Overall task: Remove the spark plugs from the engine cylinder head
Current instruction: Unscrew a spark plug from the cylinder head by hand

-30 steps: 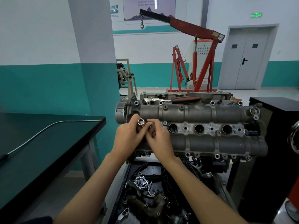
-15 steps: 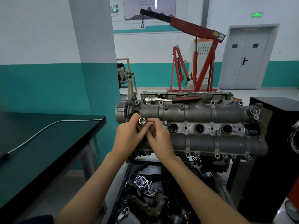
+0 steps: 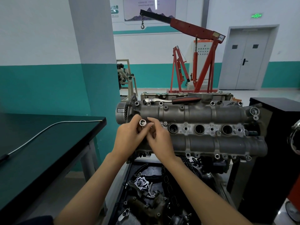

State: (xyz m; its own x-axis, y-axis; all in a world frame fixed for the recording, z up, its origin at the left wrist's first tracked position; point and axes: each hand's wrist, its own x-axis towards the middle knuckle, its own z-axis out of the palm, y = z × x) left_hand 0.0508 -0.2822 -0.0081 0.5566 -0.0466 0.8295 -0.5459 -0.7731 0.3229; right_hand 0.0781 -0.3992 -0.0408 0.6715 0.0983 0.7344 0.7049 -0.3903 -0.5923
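Note:
A grey engine cylinder head (image 3: 203, 114) lies on a stand in front of me, with three open spark plug wells (image 3: 199, 128) showing in a row. Over its left end, my left hand (image 3: 128, 137) grips a chrome spark plug socket (image 3: 143, 122), open end up. My right hand (image 3: 159, 138) pinches the same socket lower down from the right; the part under its fingers is hidden. The leftmost well is covered by my hands. No spark plug is visible.
A ratchet wrench (image 3: 172, 100) with a red-black handle rests on the head's far edge. A black table (image 3: 48, 143) with a metal hose stands at left, a black cabinet (image 3: 279, 127) at right. A tray of engine parts (image 3: 146, 192) sits below; a red engine crane (image 3: 194, 59) stands behind.
Both hands stay on the socket at the head's left end; only the fingers have shifted slightly round it.

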